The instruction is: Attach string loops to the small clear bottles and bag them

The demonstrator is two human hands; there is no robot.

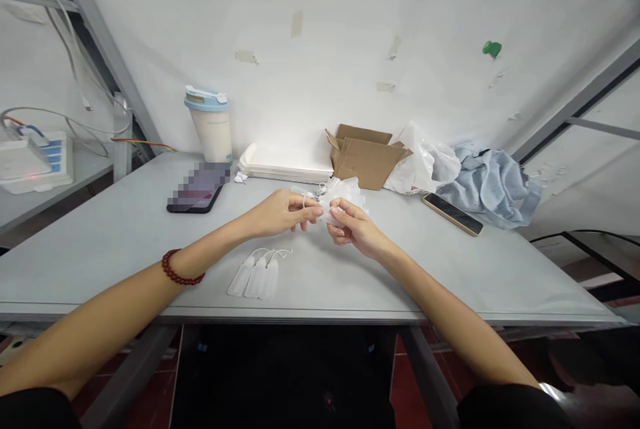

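Over the middle of the grey table, my two hands meet beside a pile of translucent plastic tags [354,190] with white strings. My left hand [284,211] has thumb and fingers pinched near the pile's left side; what lies between them is too small to make out. Thumb and forefinger of my right hand [356,226] press together on a translucent plastic tag at the pile's front, partly hidden by the fingers. Nearer the table edge, three loose tags [257,277] lie side by side, their thin white strings curling to the upper right.
Behind my hands stand an open cardboard box [364,159] and a stack of white sheets [287,172]. A cup [213,129] and a phone [195,190] are at left. On the right are a plastic bag [423,162], another phone [453,213] and a blue cloth [495,182].
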